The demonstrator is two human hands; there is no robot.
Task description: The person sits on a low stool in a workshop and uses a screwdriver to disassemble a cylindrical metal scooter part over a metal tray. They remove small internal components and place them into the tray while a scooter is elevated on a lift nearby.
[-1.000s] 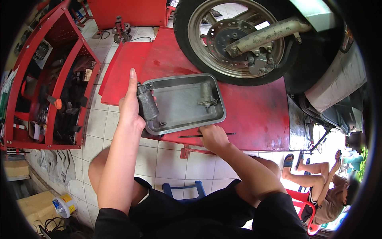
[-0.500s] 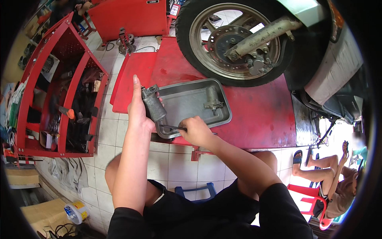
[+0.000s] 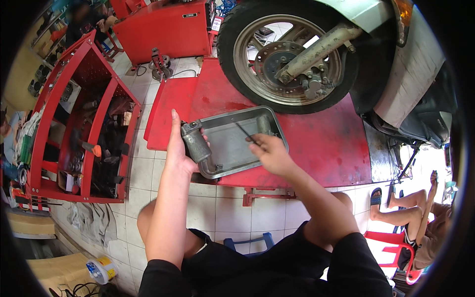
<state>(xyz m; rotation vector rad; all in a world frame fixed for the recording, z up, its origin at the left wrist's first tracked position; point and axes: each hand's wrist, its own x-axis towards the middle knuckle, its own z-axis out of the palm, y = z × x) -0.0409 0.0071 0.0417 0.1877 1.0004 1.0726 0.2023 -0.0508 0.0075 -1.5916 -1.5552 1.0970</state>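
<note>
Left hand [image 3: 178, 152] grips scuffed metal cylinder [image 3: 197, 147], axis 11–5 o'clock; right hand [image 3: 272, 153] pinches slim dark rod [image 3: 243, 131], tip toward 10:30.

The cylinder [image 3: 198, 147] is dull, rough metal; the tray [image 3: 228, 143], smooth metal; the tyre [image 3: 227, 64], matt rubber; the rod [image 3: 242, 130], small here, probably metal.

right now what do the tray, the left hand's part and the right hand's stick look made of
Tray: probably metal, smooth grey with a soft sheen along the rim. Part in the left hand: likely cast metal, dull grey with a blotchy, worn surface. Stick in the right hand: dark and thin, metal or plastic; too little shows to tell.
</note>
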